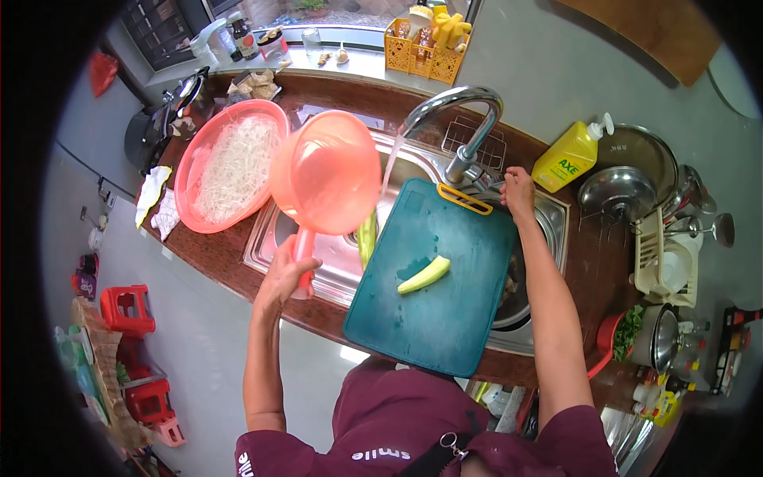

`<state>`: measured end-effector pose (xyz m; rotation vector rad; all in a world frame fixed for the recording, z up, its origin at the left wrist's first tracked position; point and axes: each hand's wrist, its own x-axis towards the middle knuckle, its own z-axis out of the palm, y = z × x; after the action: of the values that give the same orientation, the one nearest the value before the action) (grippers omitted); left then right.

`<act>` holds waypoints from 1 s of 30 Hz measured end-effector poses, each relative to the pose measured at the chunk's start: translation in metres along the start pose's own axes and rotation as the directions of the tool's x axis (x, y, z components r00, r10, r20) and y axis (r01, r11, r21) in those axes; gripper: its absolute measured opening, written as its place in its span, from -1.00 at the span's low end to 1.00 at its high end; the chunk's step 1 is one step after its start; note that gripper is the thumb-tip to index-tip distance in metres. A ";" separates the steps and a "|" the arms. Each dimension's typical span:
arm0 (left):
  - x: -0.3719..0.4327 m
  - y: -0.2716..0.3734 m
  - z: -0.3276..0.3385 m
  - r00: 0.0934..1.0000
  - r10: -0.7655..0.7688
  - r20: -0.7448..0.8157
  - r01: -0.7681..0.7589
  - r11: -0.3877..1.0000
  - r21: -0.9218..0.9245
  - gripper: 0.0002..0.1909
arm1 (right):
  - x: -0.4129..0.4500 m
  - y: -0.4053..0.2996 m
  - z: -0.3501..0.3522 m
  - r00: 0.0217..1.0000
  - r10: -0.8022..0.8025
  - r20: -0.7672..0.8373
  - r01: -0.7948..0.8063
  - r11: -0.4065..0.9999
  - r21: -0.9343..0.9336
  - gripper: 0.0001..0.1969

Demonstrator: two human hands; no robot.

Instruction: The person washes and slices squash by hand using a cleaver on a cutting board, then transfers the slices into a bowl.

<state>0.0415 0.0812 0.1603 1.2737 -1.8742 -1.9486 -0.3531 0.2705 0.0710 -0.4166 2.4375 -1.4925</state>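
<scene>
My left hand [288, 268] grips the handle of a pink plastic dipper [334, 173], tilted above the left sink basin. Water runs from the chrome faucet [477, 119] just right of the dipper. My right hand [517, 192] is at the faucet's lever, which it partly hides; whether the fingers hold the lever is unclear. Across the sink lies a teal cutting board [435, 310] with a peeled green vegetable piece [424, 275] on it. Another long green vegetable [367, 241] shows in the left basin, partly behind the dipper. A pink basin [183, 197] of thin white noodles stands left of the sink.
Behind the sink, a yellow basket [420, 56] holds brushes on the windowsill. A yellow detergent bottle [566, 158], a metal lid [617, 191] and a dish rack [664, 262] stand to the right. A red-handled container with leafy greens [629, 334] is at the lower right.
</scene>
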 end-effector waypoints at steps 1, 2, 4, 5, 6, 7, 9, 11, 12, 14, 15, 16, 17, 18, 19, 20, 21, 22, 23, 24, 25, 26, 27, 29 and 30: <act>0.003 -0.008 -0.006 1.000 -0.001 0.002 0.001 1.000 0.007 -0.62 | -0.004 -0.002 0.004 0.998 -0.001 -0.057 -0.003 0.997 -0.079 -0.81; 0.010 -0.024 -0.015 0.983 0.159 -0.095 -0.121 0.941 0.317 -0.60 | -0.010 -0.003 0.011 0.983 -0.127 -0.135 0.096 0.972 -0.215 -0.81; 0.008 -0.026 -0.017 0.873 0.463 -0.152 -0.222 0.655 0.722 -0.58 | -0.027 -0.005 0.024 0.947 -0.284 -0.149 0.211 0.903 -0.374 -0.79; 0.008 -0.026 -0.015 0.876 0.460 -0.145 -0.221 0.652 0.725 -0.58 | -0.037 -0.008 0.028 0.945 -0.308 -0.106 0.246 0.887 -0.390 -0.77; 0.008 -0.027 -0.012 0.850 0.495 -0.180 -0.165 0.575 0.802 -0.57 | -0.050 -0.014 0.031 0.948 -0.315 -0.052 0.269 0.876 -0.401 -0.74; 0.008 -0.027 -0.009 0.820 0.535 -0.204 -0.103 0.488 0.867 -0.56 | -0.062 -0.017 0.032 0.948 -0.317 -0.002 0.289 0.866 -0.409 -0.72; 0.007 -0.025 0.000 0.826 0.528 -0.197 -0.065 0.437 0.897 -0.57 | -0.069 -0.006 0.033 0.946 -0.324 0.008 0.298 0.860 -0.414 -0.70; 0.006 -0.022 0.006 0.842 0.501 -0.202 -0.026 0.411 0.911 -0.62 | -0.073 0.002 0.029 0.932 -0.359 0.055 0.361 0.903 -0.233 -0.63; 0.009 -0.027 0.004 0.790 0.588 -0.175 -0.066 0.366 0.928 -0.57 | -0.076 -0.002 0.028 0.950 -0.299 0.089 0.311 0.934 -0.176 -0.54; 0.010 -0.032 0.001 0.783 0.595 -0.183 -0.065 0.371 0.926 -0.57 | -0.087 -0.006 0.026 0.964 -0.258 0.065 0.265 0.951 -0.158 -0.52; 0.012 -0.032 0.003 0.771 0.609 -0.188 -0.079 0.384 0.920 -0.58 | -0.091 -0.010 0.022 0.974 -0.223 0.031 0.225 0.963 -0.150 -0.50; 0.009 -0.028 0.006 0.766 0.615 -0.184 -0.098 0.394 0.914 -0.58 | -0.091 -0.007 0.021 0.975 -0.222 -0.018 0.216 0.964 -0.154 -0.50; 0.008 -0.028 0.008 0.769 0.614 -0.177 -0.103 0.392 0.914 -0.58 | -0.093 -0.003 0.019 0.976 -0.216 -0.023 0.209 0.965 -0.157 -0.50; 0.007 -0.028 0.008 0.770 0.613 -0.178 -0.111 0.403 0.908 -0.57 | -0.096 0.000 0.018 0.967 -0.249 -0.045 0.241 0.961 -0.137 -0.51; 0.005 -0.026 0.009 0.770 0.612 -0.179 -0.119 0.414 0.902 -0.57 | -0.098 0.002 0.016 0.957 -0.282 -0.069 0.273 0.955 -0.118 -0.51; 0.002 -0.023 0.012 0.811 0.554 -0.190 -0.080 0.426 0.901 -0.56 | -0.102 0.005 0.015 0.956 -0.285 -0.066 0.276 0.954 -0.120 -0.52; 0.001 -0.024 0.012 0.811 0.555 -0.185 -0.083 0.422 0.903 -0.56 | -0.107 0.006 0.014 0.957 -0.282 -0.070 0.273 0.955 -0.119 -0.52; 0.000 -0.026 0.012 0.811 0.550 -0.200 -0.074 0.435 0.897 -0.56 | -0.113 0.006 0.013 0.958 -0.284 -0.050 0.278 0.955 -0.105 -0.54; -0.002 -0.028 0.011 0.810 0.546 -0.214 -0.066 0.448 0.892 -0.57 | -0.119 0.006 0.013 0.958 -0.287 -0.029 0.283 0.955 -0.090 -0.55; -0.002 -0.028 0.012 0.810 0.548 -0.208 -0.072 0.445 0.893 -0.57 | -0.124 0.010 0.012 0.956 -0.290 -0.035 0.285 0.954 -0.094 -0.59; -0.002 -0.027 0.012 0.819 0.534 -0.209 -0.064 0.449 0.891 -0.57 | -0.128 0.012 0.010 0.957 -0.287 -0.041 0.283 0.955 -0.095 -0.59; -0.003 -0.027 0.012 0.828 0.519 -0.212 -0.055 0.452 0.890 -0.57 | -0.133 0.014 0.009 0.956 -0.292 -0.021 0.288 0.951 -0.108 -0.61; -0.004 -0.027 0.014 0.829 0.520 -0.205 -0.060 0.448 0.892 -0.57 | -0.136 0.017 0.007 0.955 -0.295 -0.001 0.293 0.948 -0.121 -0.64; -0.007 -0.028 0.015 0.830 0.507 -0.231 -0.033 0.458 0.888 -0.58 | -0.143 0.027 0.007 0.960 -0.280 -0.015 0.278 0.957 -0.088 -0.68; -0.008 -0.028 0.015 0.831 0.510 -0.224 -0.037 0.452 0.891 -0.58 | -0.146 0.031 0.006 0.953 -0.302 -0.012 0.299 0.949 -0.104 -0.69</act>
<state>0.0487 0.1035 0.1370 1.2811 -2.6079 -0.3163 -0.2192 0.3329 0.0503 -0.8270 2.5690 -1.4976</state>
